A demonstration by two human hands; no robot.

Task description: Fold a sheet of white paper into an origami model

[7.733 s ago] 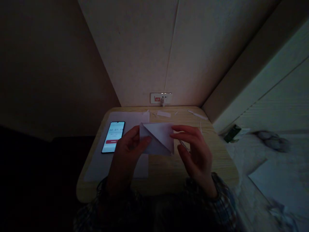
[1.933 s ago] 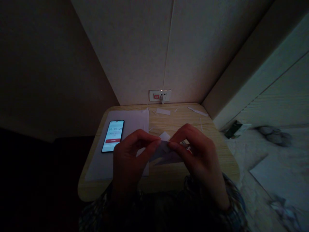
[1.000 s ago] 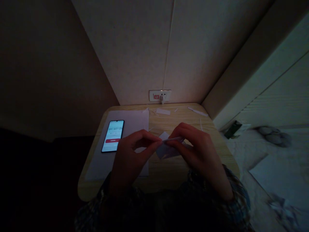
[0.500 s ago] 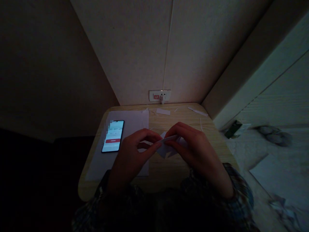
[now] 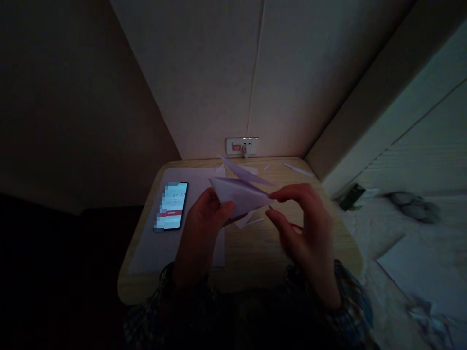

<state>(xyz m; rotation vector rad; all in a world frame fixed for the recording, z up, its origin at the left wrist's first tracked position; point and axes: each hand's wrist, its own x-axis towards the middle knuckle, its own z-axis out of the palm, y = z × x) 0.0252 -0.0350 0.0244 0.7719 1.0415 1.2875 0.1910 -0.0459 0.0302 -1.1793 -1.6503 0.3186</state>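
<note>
Pinching the folded paper [image 5: 241, 197] above the table [image 5: 255, 253], the left hand [image 5: 204, 228] and right hand [image 5: 306, 228] each have a closed grip on it.

In dim light the left hand [image 5: 204, 228] grips the near left edge of a folded white paper piece [image 5: 241, 194], thumb on top, held tilted above the small light wooden table [image 5: 255, 257]; the right hand [image 5: 306, 228] pinches the piece's pointed right tip between forefinger and thumb. A black smartphone with a lit screen [image 5: 171, 205] lies on a flat white sheet [image 5: 146, 253] on the table's left half, just beside the left hand; thin white paper scraps [image 5: 299, 170] lie along the far edge, below a white wall socket [image 5: 242, 145]; plaid cuffs cover both wrists.
</note>
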